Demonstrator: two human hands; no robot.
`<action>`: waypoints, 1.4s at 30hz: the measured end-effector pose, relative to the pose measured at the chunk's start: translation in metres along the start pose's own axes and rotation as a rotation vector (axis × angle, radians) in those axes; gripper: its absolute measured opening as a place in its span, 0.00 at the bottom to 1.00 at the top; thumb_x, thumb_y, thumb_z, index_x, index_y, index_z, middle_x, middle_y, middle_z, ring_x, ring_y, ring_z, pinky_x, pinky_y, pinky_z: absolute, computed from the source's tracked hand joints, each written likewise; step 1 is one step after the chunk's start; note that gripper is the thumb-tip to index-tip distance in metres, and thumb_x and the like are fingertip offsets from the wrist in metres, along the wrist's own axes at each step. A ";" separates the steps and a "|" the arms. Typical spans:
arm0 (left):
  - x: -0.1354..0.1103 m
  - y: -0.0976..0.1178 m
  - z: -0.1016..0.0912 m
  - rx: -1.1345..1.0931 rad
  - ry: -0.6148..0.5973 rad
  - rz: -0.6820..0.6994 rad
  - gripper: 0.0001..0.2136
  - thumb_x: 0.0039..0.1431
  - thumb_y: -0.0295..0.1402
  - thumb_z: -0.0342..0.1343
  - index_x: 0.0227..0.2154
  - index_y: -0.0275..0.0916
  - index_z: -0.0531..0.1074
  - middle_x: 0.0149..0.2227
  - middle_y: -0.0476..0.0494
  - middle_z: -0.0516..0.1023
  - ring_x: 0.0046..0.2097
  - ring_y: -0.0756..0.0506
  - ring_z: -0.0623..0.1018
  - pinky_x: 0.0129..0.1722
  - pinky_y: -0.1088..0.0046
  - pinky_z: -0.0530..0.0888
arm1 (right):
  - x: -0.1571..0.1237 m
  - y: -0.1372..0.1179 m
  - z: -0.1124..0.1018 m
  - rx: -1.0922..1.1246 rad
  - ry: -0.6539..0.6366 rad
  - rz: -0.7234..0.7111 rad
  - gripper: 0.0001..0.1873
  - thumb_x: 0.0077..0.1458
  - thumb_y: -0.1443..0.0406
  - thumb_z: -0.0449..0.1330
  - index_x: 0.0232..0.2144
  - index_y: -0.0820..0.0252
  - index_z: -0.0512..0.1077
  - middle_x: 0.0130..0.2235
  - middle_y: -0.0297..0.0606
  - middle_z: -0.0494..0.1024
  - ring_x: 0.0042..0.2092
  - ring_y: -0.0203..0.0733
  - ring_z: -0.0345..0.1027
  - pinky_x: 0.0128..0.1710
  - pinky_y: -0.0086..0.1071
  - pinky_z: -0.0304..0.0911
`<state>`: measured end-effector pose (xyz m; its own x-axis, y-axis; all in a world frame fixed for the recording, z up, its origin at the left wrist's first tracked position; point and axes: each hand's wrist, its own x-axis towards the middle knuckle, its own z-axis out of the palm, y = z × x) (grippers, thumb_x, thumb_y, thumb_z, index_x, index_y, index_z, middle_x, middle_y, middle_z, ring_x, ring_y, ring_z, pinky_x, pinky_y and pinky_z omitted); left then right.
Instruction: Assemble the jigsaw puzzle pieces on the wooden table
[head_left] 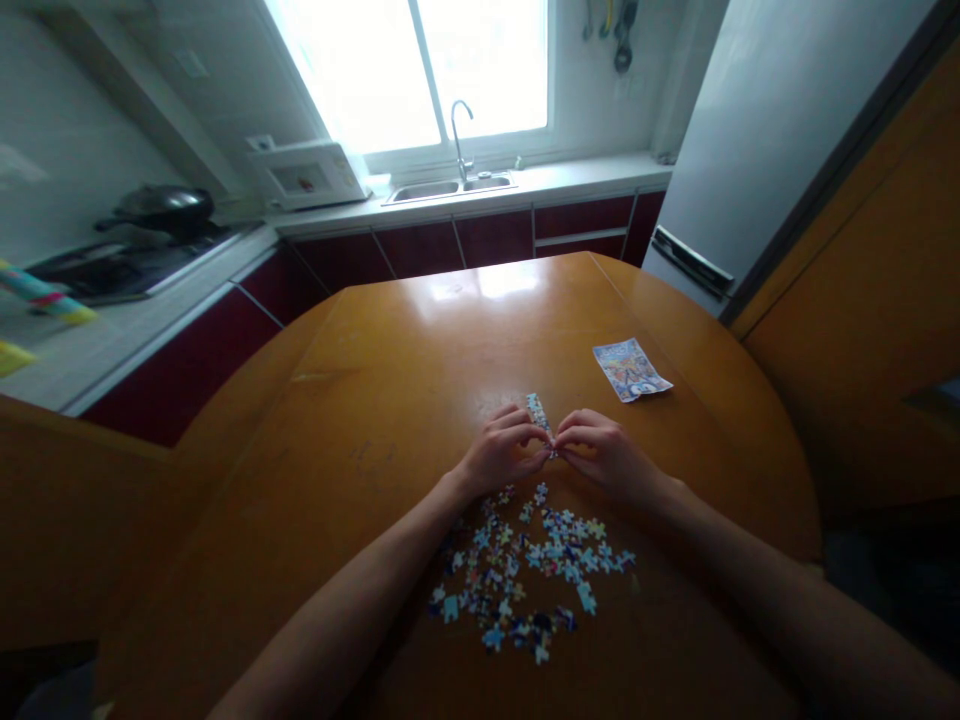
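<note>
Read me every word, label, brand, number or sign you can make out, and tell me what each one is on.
No text can be read, so there is nothing to quote.
Printed sheet on the table: any lettering is too small and blurred.
White microwave on the counter: any markings are too small to read.
Loose puzzle pieces: no lettering can be made out.

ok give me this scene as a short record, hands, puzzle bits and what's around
left hand: fingertips pinching at near end of strip
right hand: fingertips pinching there too, meeting the left
strip: narrow, made of puzzle pieces, running away from the person
loose pieces: scattered between the forearms
sheet: printed, beyond the right hand
surface: wooden table
behind: sink, microwave, fridge
</note>
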<state>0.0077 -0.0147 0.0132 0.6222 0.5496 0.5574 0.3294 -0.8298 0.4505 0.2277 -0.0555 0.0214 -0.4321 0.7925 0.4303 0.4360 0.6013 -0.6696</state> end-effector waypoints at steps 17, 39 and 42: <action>-0.001 -0.002 -0.005 -0.047 -0.064 -0.063 0.10 0.64 0.28 0.51 0.39 0.39 0.78 0.33 0.43 0.76 0.38 0.45 0.71 0.41 0.66 0.71 | -0.002 0.006 -0.003 -0.135 -0.170 0.135 0.07 0.56 0.72 0.61 0.31 0.58 0.79 0.37 0.39 0.78 0.40 0.40 0.70 0.43 0.33 0.65; 0.000 -0.006 -0.002 -0.041 -0.115 -0.088 0.12 0.62 0.25 0.49 0.37 0.37 0.79 0.34 0.43 0.75 0.39 0.46 0.70 0.42 0.67 0.71 | -0.006 0.005 0.004 -0.192 -0.243 0.141 0.10 0.60 0.67 0.59 0.32 0.54 0.80 0.36 0.38 0.76 0.39 0.40 0.69 0.40 0.31 0.63; -0.002 -0.007 -0.002 -0.047 -0.178 -0.049 0.12 0.60 0.24 0.51 0.37 0.39 0.80 0.33 0.44 0.73 0.39 0.46 0.70 0.42 0.68 0.70 | -0.007 0.004 0.003 -0.189 -0.253 0.155 0.09 0.60 0.67 0.59 0.32 0.55 0.80 0.36 0.38 0.76 0.39 0.39 0.70 0.40 0.31 0.62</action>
<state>0.0025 -0.0093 0.0105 0.7235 0.5599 0.4038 0.3312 -0.7947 0.5087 0.2302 -0.0587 0.0136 -0.5209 0.8397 0.1532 0.6400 0.5030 -0.5808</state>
